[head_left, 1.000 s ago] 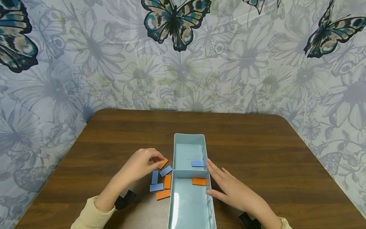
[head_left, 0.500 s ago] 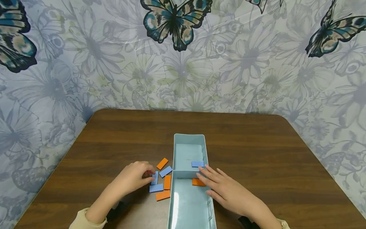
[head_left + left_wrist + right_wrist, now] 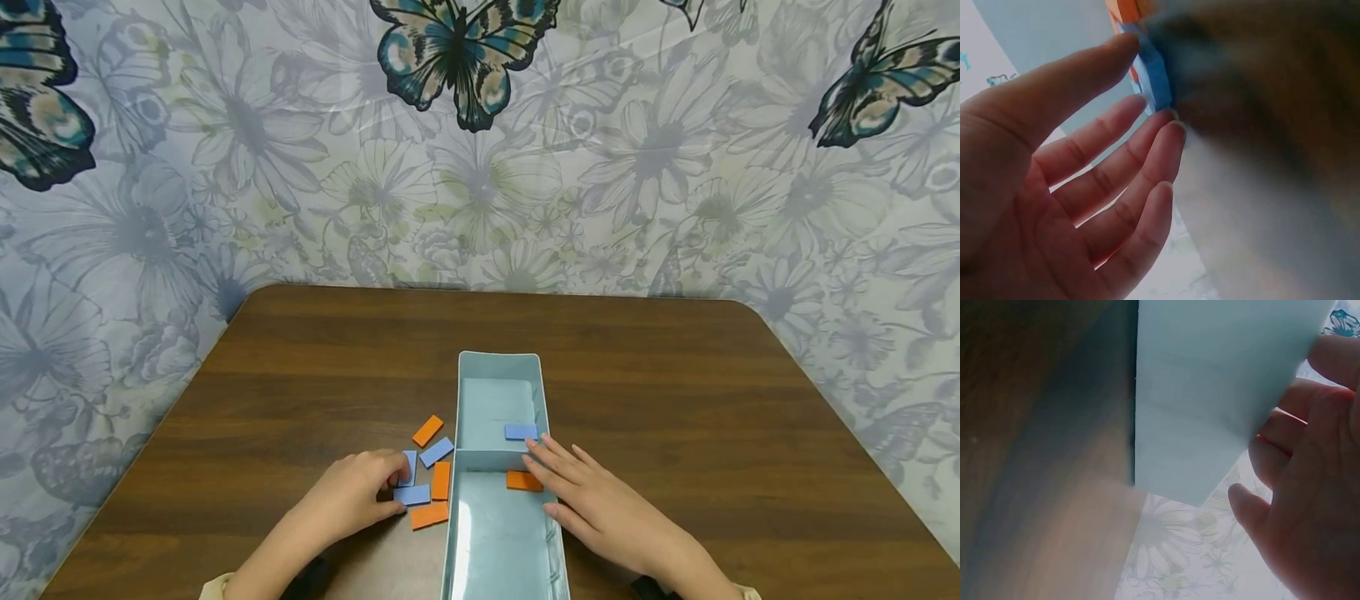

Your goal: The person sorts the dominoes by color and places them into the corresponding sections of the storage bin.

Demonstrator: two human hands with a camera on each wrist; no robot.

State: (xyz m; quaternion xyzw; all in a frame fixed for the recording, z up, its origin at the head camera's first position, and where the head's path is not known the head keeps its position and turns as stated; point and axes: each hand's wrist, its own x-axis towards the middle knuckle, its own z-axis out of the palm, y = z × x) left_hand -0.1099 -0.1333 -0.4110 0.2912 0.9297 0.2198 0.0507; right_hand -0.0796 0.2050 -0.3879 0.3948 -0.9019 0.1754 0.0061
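Observation:
A light blue tray (image 3: 498, 363) with a cross divider stands at the table's middle. One blue tile (image 3: 520, 432) lies in its far compartment and one orange tile (image 3: 520, 481) in the near one. Left of the tray lie loose tiles, among them an orange tile (image 3: 427, 430) and a blue tile (image 3: 436, 452). My left hand (image 3: 393, 485) is at the near blue tiles. In the left wrist view its thumb (image 3: 1107, 56) and fingertips pinch a blue tile (image 3: 1157, 78) by its edges. My right hand (image 3: 558, 479) lies flat over the tray's right rim, fingers straight, tips beside the orange tile inside.
The brown wooden table (image 3: 675, 400) has rounded far corners and bare wood right of and beyond the tray. A cloth printed with flowers and butterflies (image 3: 480, 150) hangs behind it. The tray's outer wall (image 3: 1210, 394) fills the right wrist view.
My left hand has drawn back from the far orange tile to the near blue tiles. My right hand slid a little left, its fingers now over the tray's rim.

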